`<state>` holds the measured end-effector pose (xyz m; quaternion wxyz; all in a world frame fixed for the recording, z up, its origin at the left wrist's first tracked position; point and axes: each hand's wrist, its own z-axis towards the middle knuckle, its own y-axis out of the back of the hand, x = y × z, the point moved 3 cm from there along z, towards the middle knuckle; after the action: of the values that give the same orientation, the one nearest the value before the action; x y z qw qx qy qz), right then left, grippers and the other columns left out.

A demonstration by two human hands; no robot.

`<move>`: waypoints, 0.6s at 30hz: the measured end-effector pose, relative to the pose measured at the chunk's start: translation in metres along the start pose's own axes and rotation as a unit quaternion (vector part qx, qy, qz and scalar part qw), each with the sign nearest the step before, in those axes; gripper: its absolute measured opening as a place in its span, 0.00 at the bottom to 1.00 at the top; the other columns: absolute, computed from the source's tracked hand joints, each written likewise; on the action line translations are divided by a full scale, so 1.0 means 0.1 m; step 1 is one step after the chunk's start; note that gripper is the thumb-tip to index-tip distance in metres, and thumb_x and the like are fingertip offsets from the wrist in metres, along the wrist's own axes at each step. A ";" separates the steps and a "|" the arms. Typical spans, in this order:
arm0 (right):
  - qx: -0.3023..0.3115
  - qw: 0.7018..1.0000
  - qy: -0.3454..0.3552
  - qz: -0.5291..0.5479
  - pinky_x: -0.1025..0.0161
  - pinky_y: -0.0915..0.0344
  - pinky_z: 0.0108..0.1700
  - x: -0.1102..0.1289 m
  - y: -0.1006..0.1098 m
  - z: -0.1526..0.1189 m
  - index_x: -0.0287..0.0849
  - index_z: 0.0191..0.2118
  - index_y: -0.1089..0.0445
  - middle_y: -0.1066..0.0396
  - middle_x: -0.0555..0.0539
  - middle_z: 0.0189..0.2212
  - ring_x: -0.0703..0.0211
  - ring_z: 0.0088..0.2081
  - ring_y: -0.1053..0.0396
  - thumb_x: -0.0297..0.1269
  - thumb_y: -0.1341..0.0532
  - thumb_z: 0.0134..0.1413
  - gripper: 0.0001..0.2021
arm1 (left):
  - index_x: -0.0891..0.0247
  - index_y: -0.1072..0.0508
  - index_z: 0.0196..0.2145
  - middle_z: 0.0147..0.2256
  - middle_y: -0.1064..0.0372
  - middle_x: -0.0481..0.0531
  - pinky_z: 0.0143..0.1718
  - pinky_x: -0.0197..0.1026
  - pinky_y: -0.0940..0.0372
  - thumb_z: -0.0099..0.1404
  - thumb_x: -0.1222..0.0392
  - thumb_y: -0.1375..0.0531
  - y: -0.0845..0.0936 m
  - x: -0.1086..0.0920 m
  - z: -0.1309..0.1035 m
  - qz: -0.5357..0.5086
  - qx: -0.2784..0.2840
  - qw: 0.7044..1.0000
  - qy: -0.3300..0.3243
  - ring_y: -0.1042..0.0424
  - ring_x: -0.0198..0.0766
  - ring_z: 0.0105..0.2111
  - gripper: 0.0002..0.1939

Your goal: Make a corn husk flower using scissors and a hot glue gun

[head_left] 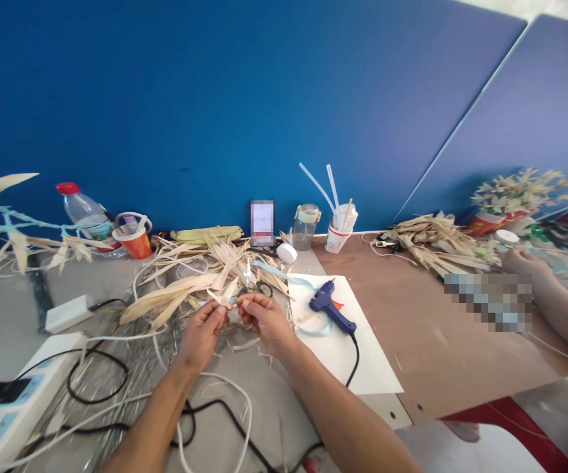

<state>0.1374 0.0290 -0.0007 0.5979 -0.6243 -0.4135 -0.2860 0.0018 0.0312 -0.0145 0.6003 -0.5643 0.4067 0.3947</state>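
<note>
Left hand (205,328) pinches a small pale husk piece (225,293) between thumb and fingertips, and right hand (266,320) pinches in at its other side; the narrow grip probably steadies so light a thing while leaving its pointed, papery petals free above the fingers. Well out to the left of the left hand, a husk branch (18,249) carries thin, curled leaves on a blue-wrapped stem; nearer that hand, a white plastic power strip (30,394) holds a black plug (12,391). Just beyond both hands spreads a dry, straw-like husk pile (190,288), close enough to pick from, with metal-bladed scissors (248,270) beside it. Past these, a phone (262,223) stands upright against the blue partition (165,118), likely so its screen faces the person. To the right of the right hand, a dark blue glue gun (330,307) lies on smooth white paper (367,368), which perhaps guards the worktop (441,348) from drips. Further right, loose husks (431,240) lie heaped near another person's arm (562,312)
</note>
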 end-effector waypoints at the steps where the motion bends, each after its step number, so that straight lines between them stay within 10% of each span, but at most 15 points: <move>1: 0.000 1.000 0.000 0.002 0.67 0.46 0.28 0.00 0.00 0.00 0.42 0.27 0.24 0.33 0.52 0.20 0.68 0.22 0.42 0.38 0.34 0.40 0.07 | 0.64 0.24 0.27 0.21 0.36 0.45 0.26 0.36 0.45 0.52 0.54 0.33 0.00 0.00 0.00 0.001 0.000 1.000 -0.002 0.42 0.32 0.23 0.10; 18: 0.094 0.991 -0.069 0.063 0.68 0.42 0.27 0.05 -0.03 -0.01 0.39 0.23 0.30 0.33 0.52 0.20 0.67 0.21 0.40 0.46 0.29 0.35 0.15 | 0.61 0.23 0.26 0.25 0.30 0.50 0.34 0.40 0.39 0.55 0.56 0.35 -0.09 -0.03 -0.07 0.019 0.097 0.995 0.032 0.34 0.38 0.28 0.07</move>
<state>0.1371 0.0287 0.0049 0.6409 -0.6082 -0.4387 -0.1640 0.0085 0.0233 -0.0087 0.6314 -0.5081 0.4728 0.3457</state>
